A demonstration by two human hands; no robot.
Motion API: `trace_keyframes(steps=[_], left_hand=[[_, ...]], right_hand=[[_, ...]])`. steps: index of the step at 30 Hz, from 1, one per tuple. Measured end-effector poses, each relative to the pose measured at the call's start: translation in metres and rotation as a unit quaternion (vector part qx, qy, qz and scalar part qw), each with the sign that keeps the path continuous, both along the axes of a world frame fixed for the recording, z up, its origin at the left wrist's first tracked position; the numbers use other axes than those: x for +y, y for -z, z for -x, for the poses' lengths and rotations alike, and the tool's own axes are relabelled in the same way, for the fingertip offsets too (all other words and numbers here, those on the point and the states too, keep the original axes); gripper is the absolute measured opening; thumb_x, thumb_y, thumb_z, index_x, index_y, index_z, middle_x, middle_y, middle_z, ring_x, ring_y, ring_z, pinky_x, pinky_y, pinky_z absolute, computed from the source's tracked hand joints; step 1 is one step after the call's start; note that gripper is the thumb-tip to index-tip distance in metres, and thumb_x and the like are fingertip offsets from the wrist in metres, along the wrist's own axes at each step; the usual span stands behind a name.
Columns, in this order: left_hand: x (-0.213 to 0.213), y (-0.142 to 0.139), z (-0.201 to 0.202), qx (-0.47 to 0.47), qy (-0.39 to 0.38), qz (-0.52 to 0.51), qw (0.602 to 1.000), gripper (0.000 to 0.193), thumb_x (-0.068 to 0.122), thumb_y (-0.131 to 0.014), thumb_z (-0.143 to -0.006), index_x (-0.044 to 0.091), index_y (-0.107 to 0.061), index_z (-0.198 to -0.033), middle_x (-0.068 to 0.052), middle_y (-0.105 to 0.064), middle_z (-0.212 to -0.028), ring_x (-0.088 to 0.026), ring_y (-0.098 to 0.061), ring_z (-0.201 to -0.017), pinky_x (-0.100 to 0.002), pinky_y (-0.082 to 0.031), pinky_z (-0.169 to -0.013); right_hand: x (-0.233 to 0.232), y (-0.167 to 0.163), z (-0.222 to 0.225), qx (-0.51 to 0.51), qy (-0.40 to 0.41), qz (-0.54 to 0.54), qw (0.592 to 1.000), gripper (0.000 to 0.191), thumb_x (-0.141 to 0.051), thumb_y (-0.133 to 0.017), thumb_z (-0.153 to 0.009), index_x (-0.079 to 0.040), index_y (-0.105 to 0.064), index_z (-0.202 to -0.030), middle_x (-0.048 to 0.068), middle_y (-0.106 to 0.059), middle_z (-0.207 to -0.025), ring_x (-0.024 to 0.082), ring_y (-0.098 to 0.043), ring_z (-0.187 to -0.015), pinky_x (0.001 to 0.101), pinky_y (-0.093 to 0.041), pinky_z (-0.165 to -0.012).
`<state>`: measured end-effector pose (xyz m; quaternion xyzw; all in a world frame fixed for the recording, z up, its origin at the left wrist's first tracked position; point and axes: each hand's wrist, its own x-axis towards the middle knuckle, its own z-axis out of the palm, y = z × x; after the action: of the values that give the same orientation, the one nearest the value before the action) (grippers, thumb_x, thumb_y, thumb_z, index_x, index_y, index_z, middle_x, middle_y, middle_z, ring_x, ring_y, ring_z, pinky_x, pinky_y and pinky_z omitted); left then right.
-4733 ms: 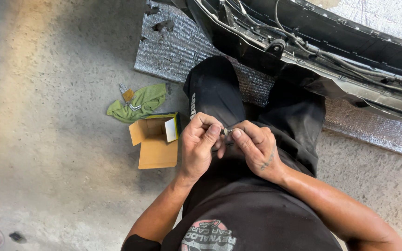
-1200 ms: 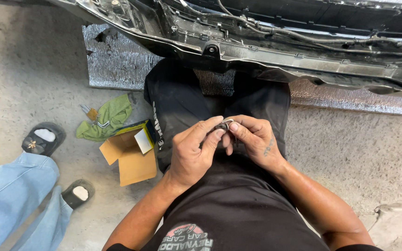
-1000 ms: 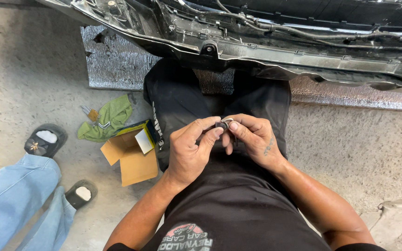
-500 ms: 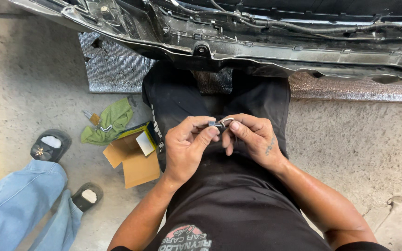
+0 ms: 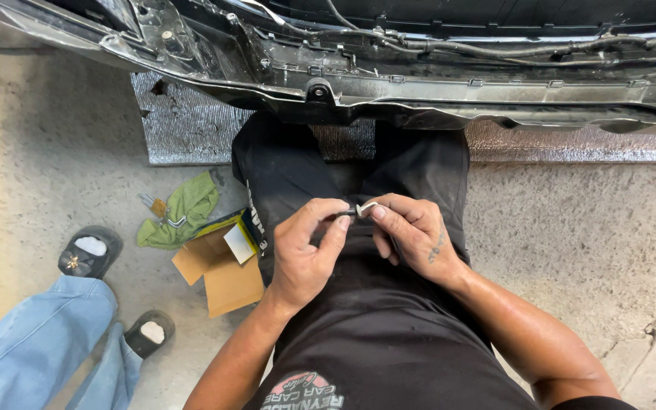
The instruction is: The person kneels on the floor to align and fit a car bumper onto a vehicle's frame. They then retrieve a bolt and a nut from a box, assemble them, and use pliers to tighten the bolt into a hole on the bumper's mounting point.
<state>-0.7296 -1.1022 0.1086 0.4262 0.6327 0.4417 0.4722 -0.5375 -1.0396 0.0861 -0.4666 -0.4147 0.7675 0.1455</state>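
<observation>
Fingers (image 5: 333,228) of the left hand (image 5: 305,254) and those of the right hand (image 5: 411,235) are pinched shut from both sides on a small metal clip (image 5: 362,207), which I log as held above the lap, just in front of the black bumper (image 5: 389,83). I judge the two-sided grip steadies so small a part. Left of the lap lies an open cardboard box (image 5: 222,266), within reach, with a green rag (image 5: 180,209) beyond it. A bystander's denim legs (image 5: 32,342) and sandals (image 5: 89,250) stand farther left.
</observation>
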Motion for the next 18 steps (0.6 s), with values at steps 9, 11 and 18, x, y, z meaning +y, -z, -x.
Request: trace_keyframes(steps=[9,11,18], left_hand=[[0.006,-0.003,-0.005,0.107,0.03,-0.128,0.985,0.014,-0.004,-0.068,-0.094,-0.002,-0.064,-0.107,-0.015,-0.07,-0.101,-0.029,-0.073,-0.091,-0.033,-0.058,-0.082],[0.007,0.001,-0.01,0.107,0.022,-0.126,0.986,0.014,-0.005,-0.067,-0.094,-0.003,-0.065,-0.108,-0.016,-0.071,-0.101,-0.029,-0.074,-0.091,-0.033,-0.058,-0.083],[0.019,0.071,-0.025,0.161,-0.079,-0.216,0.96,0.017,-0.004,-0.07,-0.081,0.001,-0.071,-0.097,-0.012,-0.075,-0.091,-0.025,-0.077,-0.085,-0.032,-0.059,-0.085]], right_hand=[[0.001,-0.003,0.006,-0.033,-0.001,0.04,0.999,0.034,-0.032,-0.054,-0.104,-0.003,-0.067,-0.092,0.003,-0.06,-0.056,0.008,-0.052,-0.043,0.0244,-0.041,-0.041],[0.005,-0.009,0.009,-0.053,-0.01,0.04,0.998,0.035,-0.033,-0.056,-0.103,-0.003,-0.065,-0.087,0.003,-0.061,-0.057,0.008,-0.054,-0.045,0.0251,-0.042,-0.041],[0.015,-0.02,0.002,0.057,0.058,0.031,0.996,0.025,-0.026,-0.063,-0.104,-0.003,-0.072,-0.106,-0.001,-0.058,-0.065,0.006,-0.05,-0.053,0.0226,-0.037,-0.048]])
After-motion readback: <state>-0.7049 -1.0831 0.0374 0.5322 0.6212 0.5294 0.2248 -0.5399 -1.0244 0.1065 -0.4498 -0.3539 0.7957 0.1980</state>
